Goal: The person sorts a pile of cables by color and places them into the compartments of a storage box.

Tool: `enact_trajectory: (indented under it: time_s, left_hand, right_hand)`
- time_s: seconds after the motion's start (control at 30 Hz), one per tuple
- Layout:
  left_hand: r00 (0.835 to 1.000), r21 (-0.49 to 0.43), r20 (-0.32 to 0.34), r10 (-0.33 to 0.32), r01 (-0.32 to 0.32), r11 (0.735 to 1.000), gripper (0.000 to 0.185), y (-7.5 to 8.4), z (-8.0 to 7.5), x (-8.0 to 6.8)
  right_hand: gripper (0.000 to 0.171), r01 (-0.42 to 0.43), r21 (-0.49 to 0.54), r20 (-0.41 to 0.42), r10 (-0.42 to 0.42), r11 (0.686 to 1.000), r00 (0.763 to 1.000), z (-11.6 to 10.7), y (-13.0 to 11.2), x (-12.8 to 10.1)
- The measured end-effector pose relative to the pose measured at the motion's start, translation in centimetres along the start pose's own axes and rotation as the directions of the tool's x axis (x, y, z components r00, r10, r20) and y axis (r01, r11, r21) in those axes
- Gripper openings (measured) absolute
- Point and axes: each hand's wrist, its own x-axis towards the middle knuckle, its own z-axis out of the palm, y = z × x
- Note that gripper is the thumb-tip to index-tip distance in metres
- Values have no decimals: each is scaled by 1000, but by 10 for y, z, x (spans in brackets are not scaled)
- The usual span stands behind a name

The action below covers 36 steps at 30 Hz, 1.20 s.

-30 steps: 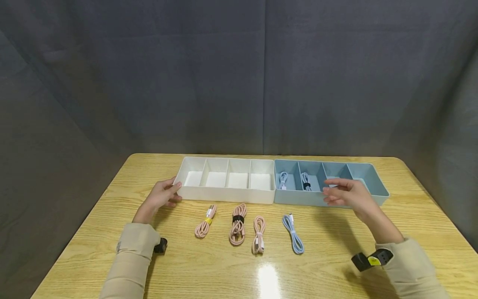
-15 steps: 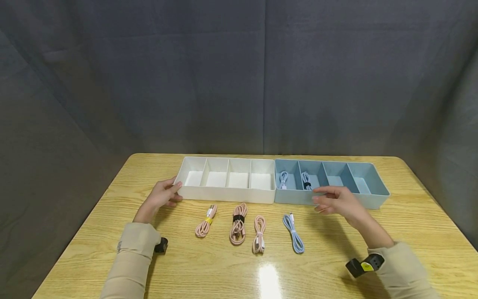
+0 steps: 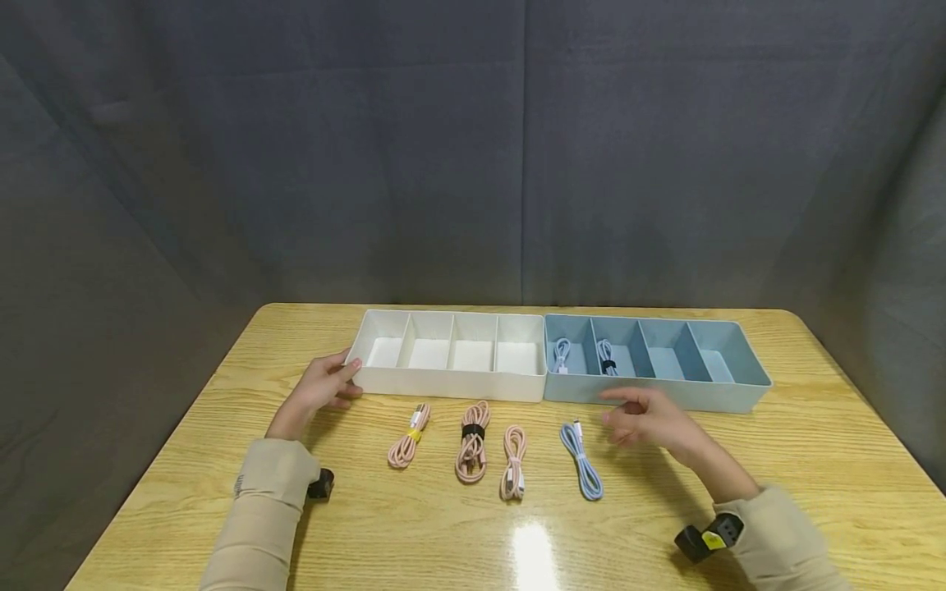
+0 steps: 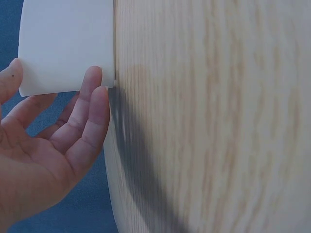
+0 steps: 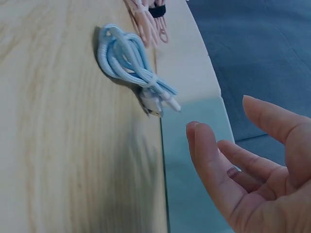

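Observation:
In the head view, my left hand (image 3: 319,387) holds the left end of a white divided box (image 3: 443,383). The left wrist view has the thumb at the rim and the fingers around the lower corner. My right hand (image 3: 645,420) hovers over the table, fingers parted and holding nothing, in front of a blue divided box (image 3: 665,396). Just left of it lies a coiled light-blue cable (image 3: 584,466), its plugs facing the hand in the right wrist view. Pink coiled cables lie farther left: one with a yellow tie (image 3: 405,447), one with a black strap (image 3: 470,461), one with a pale tie (image 3: 513,468).
Two light-blue cables, one plain (image 3: 562,353) and one black-strapped (image 3: 606,355), sit in separate left compartments of the blue box. The boxes stand end to end near the back edge of the wooden table (image 3: 414,533). A dark curtain (image 3: 473,164) hangs behind.
My right hand has moved left and toward me, from in front of the blue box's right compartments to beside the light-blue cable. The left hand stays at the white box.

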Motion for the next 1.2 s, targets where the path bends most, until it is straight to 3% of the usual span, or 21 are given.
enact_trajectory:
  time_s: [0.27, 0.77, 1.03, 1.2]
  left_hand:
    - [1000, 4, -3, -10, 10, 1000, 55, 1, 0, 0]
    - [1000, -2, -7, -18, 18, 1000, 59, -2, 0, 1]
    - [1000, 0, 2, 1, -1, 1000, 55, 0, -1, 0]
    - [1000, -8, 6, 7, -7, 1000, 55, 0, -1, 0]
  right_hand:
    - [56, -28, 19, 30, 27, 999, 999, 10, 7, 4]
    - [63, -59, -127, 19, 62, 990, 998, 26, 13, 8]
    - [61, -15, -238, 37, 25, 971, 999, 35, 13, 12]
    - [61, 3, -252, 47, 9, 968, 999, 38, 12, 12]
